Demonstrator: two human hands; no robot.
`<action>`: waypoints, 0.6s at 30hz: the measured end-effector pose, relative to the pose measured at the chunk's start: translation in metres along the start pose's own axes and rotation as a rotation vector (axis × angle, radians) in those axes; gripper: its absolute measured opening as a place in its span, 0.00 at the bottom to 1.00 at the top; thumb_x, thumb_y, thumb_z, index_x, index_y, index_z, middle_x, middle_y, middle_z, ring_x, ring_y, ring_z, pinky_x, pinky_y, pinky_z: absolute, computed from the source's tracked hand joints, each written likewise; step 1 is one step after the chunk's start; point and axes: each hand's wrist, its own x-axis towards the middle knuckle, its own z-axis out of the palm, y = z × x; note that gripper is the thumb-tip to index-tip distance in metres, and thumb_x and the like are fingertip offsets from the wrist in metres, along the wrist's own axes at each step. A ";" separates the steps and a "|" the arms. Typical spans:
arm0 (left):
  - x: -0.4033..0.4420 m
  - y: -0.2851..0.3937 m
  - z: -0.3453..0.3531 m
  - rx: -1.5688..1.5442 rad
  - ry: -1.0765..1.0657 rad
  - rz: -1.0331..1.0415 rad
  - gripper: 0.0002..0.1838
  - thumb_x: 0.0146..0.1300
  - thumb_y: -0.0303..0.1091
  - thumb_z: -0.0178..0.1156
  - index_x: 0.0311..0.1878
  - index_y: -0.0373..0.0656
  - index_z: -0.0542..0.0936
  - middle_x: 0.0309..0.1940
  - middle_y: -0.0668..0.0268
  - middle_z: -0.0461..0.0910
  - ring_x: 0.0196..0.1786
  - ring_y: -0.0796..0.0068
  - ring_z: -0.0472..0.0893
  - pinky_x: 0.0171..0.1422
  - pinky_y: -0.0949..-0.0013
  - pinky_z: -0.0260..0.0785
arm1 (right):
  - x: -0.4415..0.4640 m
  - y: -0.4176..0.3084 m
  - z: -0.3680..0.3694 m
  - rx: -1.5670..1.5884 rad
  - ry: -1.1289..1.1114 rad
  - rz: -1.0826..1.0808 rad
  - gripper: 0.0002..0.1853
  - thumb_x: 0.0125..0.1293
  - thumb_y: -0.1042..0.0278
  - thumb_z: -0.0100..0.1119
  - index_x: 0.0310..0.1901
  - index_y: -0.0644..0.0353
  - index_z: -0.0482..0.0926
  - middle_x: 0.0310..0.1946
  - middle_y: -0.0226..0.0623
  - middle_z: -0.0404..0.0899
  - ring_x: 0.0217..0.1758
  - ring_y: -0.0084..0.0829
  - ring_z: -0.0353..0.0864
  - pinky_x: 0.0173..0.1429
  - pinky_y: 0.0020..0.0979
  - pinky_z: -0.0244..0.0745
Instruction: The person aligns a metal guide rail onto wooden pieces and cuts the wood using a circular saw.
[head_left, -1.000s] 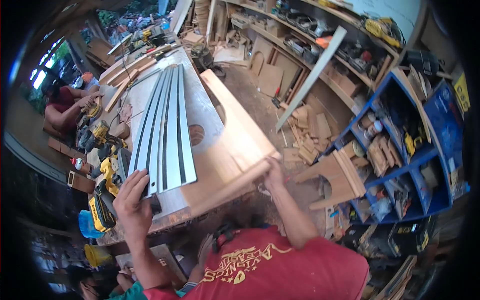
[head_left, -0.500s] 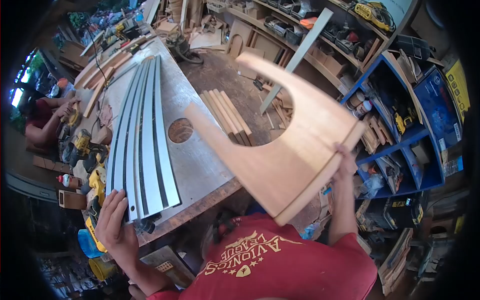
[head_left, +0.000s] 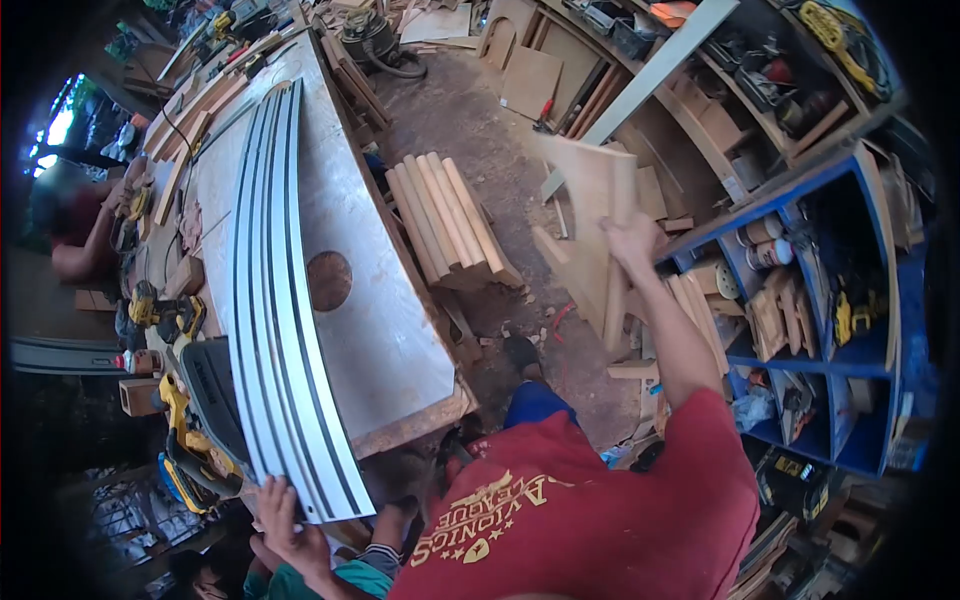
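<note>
One metal rail (head_left: 272,300) runs from seven o'clock toward eleven, its near end touched by the left hand (head_left: 290,525), whose grip I cannot tell; at two, the right hand (head_left: 632,240) grasps a wooden panel (head_left: 592,215) by its edge, the panel at that hand's nine.

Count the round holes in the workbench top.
1 in view: a round hole just right of the long metal rail in the picture; the rail may hide others.
</note>
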 end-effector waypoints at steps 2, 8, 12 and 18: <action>-0.017 0.013 0.034 0.090 -0.021 -0.088 0.23 0.50 0.15 0.54 0.52 0.34 0.82 0.60 0.50 0.83 0.70 0.45 0.76 0.77 0.46 0.63 | 0.053 0.012 0.070 -0.144 -0.146 0.054 0.20 0.53 0.58 0.74 0.42 0.66 0.87 0.39 0.49 0.88 0.42 0.46 0.89 0.50 0.44 0.82; -0.034 0.042 0.110 0.148 -0.083 -0.193 0.19 0.61 0.27 0.61 0.56 0.37 0.78 0.65 0.48 0.77 0.67 0.36 0.74 0.73 0.39 0.64 | 0.109 -0.014 0.231 -0.336 -0.453 0.152 0.21 0.59 0.68 0.66 0.55 0.62 0.84 0.58 0.52 0.83 0.64 0.53 0.81 0.66 0.48 0.78; -0.017 0.067 0.124 0.180 -0.192 -0.243 0.28 0.58 0.28 0.65 0.64 0.38 0.78 0.64 0.44 0.77 0.67 0.36 0.74 0.72 0.41 0.68 | 0.132 -0.015 0.308 -0.385 -0.601 0.140 0.22 0.61 0.69 0.64 0.58 0.62 0.83 0.59 0.53 0.82 0.66 0.52 0.80 0.67 0.48 0.77; -0.040 0.058 0.134 0.226 -0.246 -0.314 0.33 0.51 0.34 0.73 0.64 0.40 0.80 0.65 0.48 0.78 0.68 0.39 0.74 0.72 0.44 0.68 | 0.155 -0.028 0.364 -0.180 -0.697 0.146 0.23 0.65 0.60 0.60 0.58 0.66 0.82 0.59 0.59 0.81 0.65 0.54 0.80 0.69 0.47 0.76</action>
